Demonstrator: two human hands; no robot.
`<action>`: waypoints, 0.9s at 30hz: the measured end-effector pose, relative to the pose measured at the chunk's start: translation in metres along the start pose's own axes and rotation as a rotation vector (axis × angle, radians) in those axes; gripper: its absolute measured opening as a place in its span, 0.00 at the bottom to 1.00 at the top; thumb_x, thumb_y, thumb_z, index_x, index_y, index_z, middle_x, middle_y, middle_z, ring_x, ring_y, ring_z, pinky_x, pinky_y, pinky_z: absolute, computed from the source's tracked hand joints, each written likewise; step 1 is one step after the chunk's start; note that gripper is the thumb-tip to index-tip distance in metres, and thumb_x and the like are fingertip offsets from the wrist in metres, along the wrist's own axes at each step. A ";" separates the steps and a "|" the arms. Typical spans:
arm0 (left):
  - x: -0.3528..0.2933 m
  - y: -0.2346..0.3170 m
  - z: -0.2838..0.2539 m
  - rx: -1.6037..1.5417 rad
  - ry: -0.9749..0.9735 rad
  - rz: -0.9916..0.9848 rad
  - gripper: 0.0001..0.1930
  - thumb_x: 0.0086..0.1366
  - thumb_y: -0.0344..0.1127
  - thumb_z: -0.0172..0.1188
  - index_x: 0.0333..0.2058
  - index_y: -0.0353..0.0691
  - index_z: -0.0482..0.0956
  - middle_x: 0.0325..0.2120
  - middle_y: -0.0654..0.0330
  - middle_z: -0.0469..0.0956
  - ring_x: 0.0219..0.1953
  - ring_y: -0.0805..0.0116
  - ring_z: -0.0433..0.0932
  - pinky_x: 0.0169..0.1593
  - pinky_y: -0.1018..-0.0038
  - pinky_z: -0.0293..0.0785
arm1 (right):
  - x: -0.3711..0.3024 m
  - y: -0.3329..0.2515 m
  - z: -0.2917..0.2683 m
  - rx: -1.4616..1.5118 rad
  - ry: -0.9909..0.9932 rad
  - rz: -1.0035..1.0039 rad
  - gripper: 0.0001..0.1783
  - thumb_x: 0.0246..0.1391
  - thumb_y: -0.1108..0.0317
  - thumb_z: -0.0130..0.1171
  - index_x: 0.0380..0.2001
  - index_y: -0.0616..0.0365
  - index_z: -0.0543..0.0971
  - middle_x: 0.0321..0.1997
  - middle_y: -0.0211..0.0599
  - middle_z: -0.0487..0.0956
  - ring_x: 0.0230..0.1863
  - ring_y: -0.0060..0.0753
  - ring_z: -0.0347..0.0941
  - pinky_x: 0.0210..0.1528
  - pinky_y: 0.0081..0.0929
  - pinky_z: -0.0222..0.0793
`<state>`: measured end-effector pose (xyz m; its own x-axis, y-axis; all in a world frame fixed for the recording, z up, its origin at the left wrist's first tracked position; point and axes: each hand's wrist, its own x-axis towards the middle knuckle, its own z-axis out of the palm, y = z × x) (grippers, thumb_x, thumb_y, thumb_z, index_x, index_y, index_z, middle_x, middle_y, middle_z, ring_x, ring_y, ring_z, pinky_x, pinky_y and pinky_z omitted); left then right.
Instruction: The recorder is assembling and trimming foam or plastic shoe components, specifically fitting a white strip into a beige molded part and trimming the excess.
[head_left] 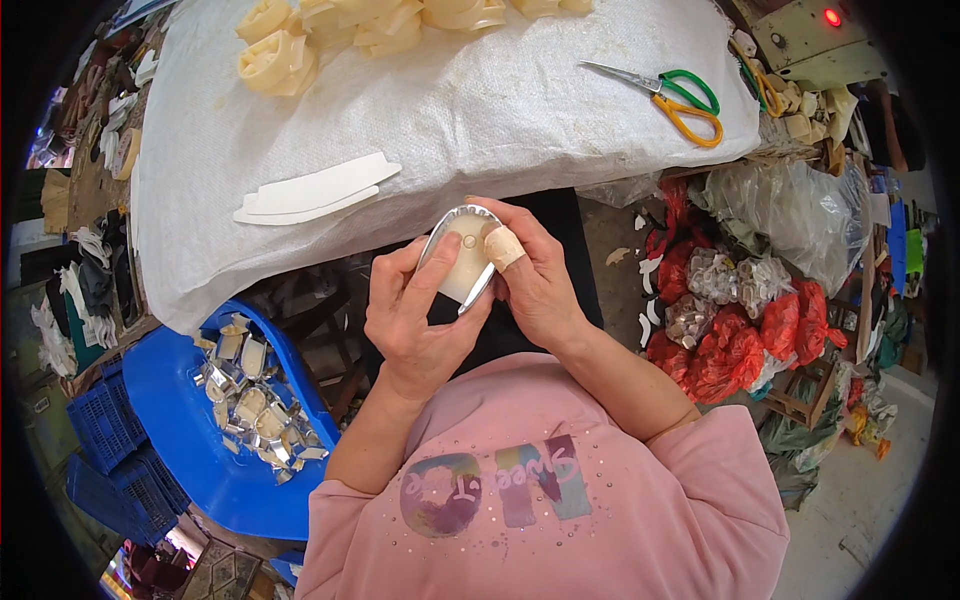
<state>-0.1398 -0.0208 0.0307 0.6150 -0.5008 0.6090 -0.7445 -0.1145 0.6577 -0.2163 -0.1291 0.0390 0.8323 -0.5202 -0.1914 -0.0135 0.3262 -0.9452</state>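
Over my lap, in front of the table's near edge, both hands grip a small U-shaped cream piece (466,268) with a silver strip round its curved rim. It looks like a shoe heel part. The strip is notched into small pleats at the far end. My left hand (418,315) closes on its left side, a finger pressing the flat cream face near a small ring mark. On the other side, my right hand (540,285) holds the rim, its thumb wrapped in tan tape (504,248). Curved white strips (315,192) lie on the table to the left.
White woven sheeting (480,110) covers the table. Scissors (690,105) with green and orange handles rest at the far right, cream moulded pieces (280,62) at the far edge. A blue basin (170,430) at lower left holds several silver-edged pieces. Red bags (720,350) are at right.
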 end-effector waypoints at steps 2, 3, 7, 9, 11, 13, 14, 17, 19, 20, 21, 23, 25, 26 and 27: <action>0.000 0.000 -0.002 -0.034 -0.029 -0.043 0.30 0.35 0.23 0.72 0.44 0.40 0.79 0.35 0.56 0.75 0.35 0.65 0.76 0.37 0.76 0.75 | -0.001 -0.001 -0.001 -0.005 -0.008 0.002 0.18 0.62 0.66 0.47 0.52 0.61 0.69 0.38 0.29 0.73 0.29 0.13 0.64 0.27 0.13 0.62; 0.000 -0.001 -0.002 -0.034 -0.027 -0.042 0.30 0.35 0.23 0.72 0.44 0.40 0.79 0.35 0.56 0.75 0.35 0.65 0.76 0.37 0.76 0.75 | 0.000 -0.001 -0.001 -0.008 -0.018 0.003 0.18 0.62 0.66 0.47 0.52 0.61 0.69 0.38 0.28 0.73 0.28 0.12 0.64 0.26 0.13 0.62; 0.001 -0.001 -0.004 -0.068 -0.049 -0.081 0.32 0.39 0.23 0.70 0.48 0.38 0.75 0.38 0.55 0.72 0.38 0.64 0.73 0.40 0.73 0.71 | 0.000 -0.001 0.000 -0.002 -0.042 -0.025 0.18 0.62 0.65 0.47 0.52 0.60 0.69 0.36 0.27 0.72 0.26 0.11 0.63 0.24 0.13 0.61; 0.003 0.001 -0.004 -0.089 -0.055 -0.107 0.31 0.41 0.22 0.68 0.49 0.37 0.73 0.39 0.55 0.70 0.39 0.63 0.72 0.42 0.72 0.70 | 0.000 -0.002 0.001 -0.036 -0.043 -0.040 0.18 0.62 0.65 0.47 0.52 0.60 0.69 0.36 0.28 0.72 0.26 0.12 0.62 0.24 0.13 0.61; 0.009 0.005 -0.007 -0.089 -0.151 -0.229 0.33 0.41 0.23 0.66 0.52 0.37 0.71 0.39 0.54 0.69 0.40 0.63 0.71 0.43 0.71 0.69 | 0.000 -0.001 0.001 -0.065 -0.035 -0.048 0.18 0.62 0.64 0.47 0.52 0.60 0.69 0.35 0.28 0.72 0.26 0.12 0.62 0.24 0.13 0.61; 0.013 0.004 -0.009 -0.064 -0.207 -0.195 0.34 0.41 0.23 0.65 0.52 0.37 0.71 0.38 0.54 0.69 0.39 0.63 0.71 0.42 0.72 0.69 | 0.000 0.000 0.001 -0.092 -0.029 -0.057 0.18 0.62 0.63 0.47 0.52 0.60 0.69 0.35 0.27 0.72 0.25 0.12 0.62 0.24 0.14 0.61; 0.013 0.004 -0.010 -0.039 -0.264 -0.161 0.34 0.40 0.23 0.65 0.53 0.37 0.71 0.37 0.55 0.69 0.38 0.63 0.71 0.41 0.72 0.70 | 0.000 0.000 0.000 -0.067 -0.031 -0.071 0.18 0.63 0.63 0.46 0.52 0.60 0.70 0.33 0.27 0.72 0.25 0.12 0.62 0.24 0.14 0.61; 0.011 0.002 -0.008 -0.033 -0.225 -0.117 0.35 0.39 0.23 0.65 0.52 0.37 0.72 0.35 0.56 0.70 0.35 0.64 0.72 0.39 0.72 0.71 | 0.002 0.002 -0.003 0.014 -0.050 -0.062 0.17 0.63 0.62 0.46 0.50 0.59 0.71 0.31 0.27 0.71 0.24 0.12 0.61 0.23 0.14 0.60; 0.009 0.002 -0.007 -0.049 -0.218 -0.107 0.34 0.39 0.23 0.65 0.52 0.37 0.73 0.34 0.57 0.70 0.34 0.64 0.72 0.38 0.73 0.72 | 0.003 0.002 -0.005 0.070 -0.064 -0.040 0.16 0.62 0.63 0.46 0.48 0.58 0.72 0.30 0.26 0.71 0.24 0.12 0.61 0.23 0.14 0.59; 0.009 0.002 -0.006 -0.063 -0.210 -0.098 0.34 0.38 0.23 0.65 0.51 0.38 0.74 0.33 0.57 0.71 0.33 0.65 0.73 0.36 0.73 0.72 | 0.003 0.001 -0.004 0.080 -0.029 0.022 0.14 0.62 0.64 0.46 0.46 0.58 0.72 0.30 0.26 0.71 0.23 0.12 0.61 0.23 0.14 0.58; 0.008 0.003 -0.005 -0.065 -0.211 -0.099 0.34 0.38 0.23 0.65 0.51 0.38 0.74 0.33 0.57 0.71 0.33 0.65 0.73 0.36 0.73 0.72 | 0.004 0.001 -0.004 0.091 0.006 0.085 0.13 0.61 0.65 0.46 0.44 0.58 0.73 0.29 0.27 0.71 0.23 0.12 0.60 0.23 0.14 0.57; 0.006 0.003 -0.004 -0.054 -0.215 -0.088 0.34 0.37 0.22 0.64 0.50 0.38 0.75 0.33 0.57 0.71 0.33 0.65 0.73 0.36 0.74 0.72 | 0.004 0.001 -0.005 0.079 0.006 0.102 0.12 0.60 0.66 0.46 0.43 0.58 0.73 0.29 0.27 0.71 0.24 0.12 0.61 0.24 0.14 0.58; 0.005 0.004 -0.005 -0.056 -0.217 -0.070 0.34 0.37 0.22 0.64 0.50 0.39 0.75 0.33 0.57 0.71 0.33 0.66 0.73 0.35 0.74 0.72 | 0.004 0.002 -0.006 0.070 0.001 0.121 0.11 0.60 0.66 0.46 0.42 0.58 0.73 0.30 0.27 0.72 0.25 0.12 0.62 0.25 0.14 0.59; 0.004 0.004 -0.005 -0.057 -0.219 -0.049 0.34 0.37 0.21 0.64 0.50 0.39 0.76 0.33 0.57 0.71 0.32 0.66 0.73 0.35 0.75 0.72 | 0.004 0.004 -0.007 -0.058 0.001 0.009 0.10 0.60 0.67 0.45 0.42 0.58 0.72 0.30 0.27 0.72 0.26 0.12 0.62 0.26 0.14 0.60; 0.004 0.005 -0.005 -0.059 -0.220 -0.050 0.34 0.37 0.21 0.64 0.50 0.39 0.76 0.33 0.57 0.71 0.32 0.66 0.73 0.35 0.75 0.72 | 0.004 0.005 -0.007 -0.186 0.002 -0.104 0.10 0.59 0.68 0.45 0.41 0.58 0.72 0.31 0.28 0.72 0.27 0.12 0.63 0.27 0.14 0.61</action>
<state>-0.1400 -0.0188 0.0387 0.5749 -0.6711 0.4680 -0.6939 -0.0969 0.7135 -0.2170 -0.1356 0.0317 0.8335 -0.5450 -0.0904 -0.0297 0.1192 -0.9924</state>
